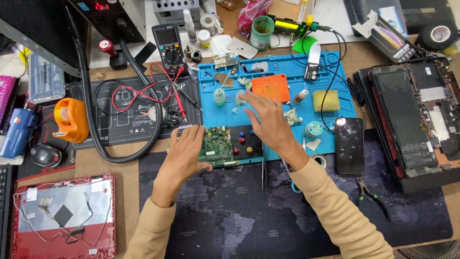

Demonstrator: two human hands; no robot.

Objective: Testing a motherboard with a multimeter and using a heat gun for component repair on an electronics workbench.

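Left hand [184,156] flat on green circuit board [216,145] (grip released); right hand [268,122] open, hovering above blue mat [335,120].

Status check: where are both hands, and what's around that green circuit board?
Left hand flat on green circuit board. Right hand open above blue mat, holding nothing. Tweezers beside board.

left hand [184,153] flat; right hand [268,120] open, reaching

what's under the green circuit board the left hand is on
The green circuit board lies on the blue work mat, partly over its front edge. The left hand covers the board's left edge.
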